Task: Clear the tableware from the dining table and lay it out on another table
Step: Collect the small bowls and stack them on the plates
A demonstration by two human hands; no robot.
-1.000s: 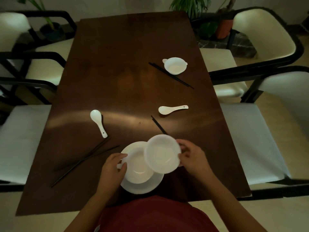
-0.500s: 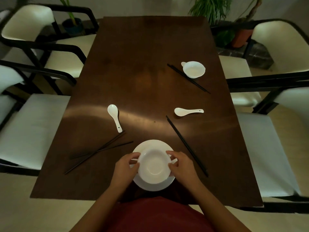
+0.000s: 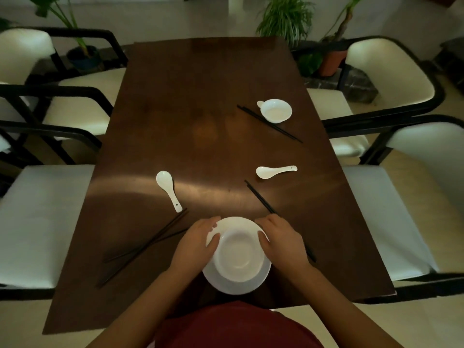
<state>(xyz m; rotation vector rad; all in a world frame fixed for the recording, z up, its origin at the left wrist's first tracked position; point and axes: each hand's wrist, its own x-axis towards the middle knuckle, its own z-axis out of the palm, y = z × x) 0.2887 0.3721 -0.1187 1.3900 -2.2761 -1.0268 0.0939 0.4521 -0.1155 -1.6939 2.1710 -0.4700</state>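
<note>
Hands frame a stack of white tableware at the dining table's point(image 3: 213, 101) near edge: left hand point(image 3: 194, 243) and right hand point(image 3: 282, 241) both grip the bowl point(image 3: 237, 257) seated on a plate point(image 3: 233, 285).

The dining table point(image 3: 200, 109) in front of me is dark brown wood with a smooth, semi-gloss finish that throws back a pale band of light. The bowl point(image 3: 238, 257) and plate point(image 3: 236, 285) look like glossy white ceramic, as do the two spoons point(image 3: 167, 187) point(image 3: 275, 171) and the small handled bowl point(image 3: 275, 110). The chopsticks point(image 3: 268, 124) are black and matt. The chair seats point(image 3: 37, 222) look like smooth cream upholstery on black frames.
</note>
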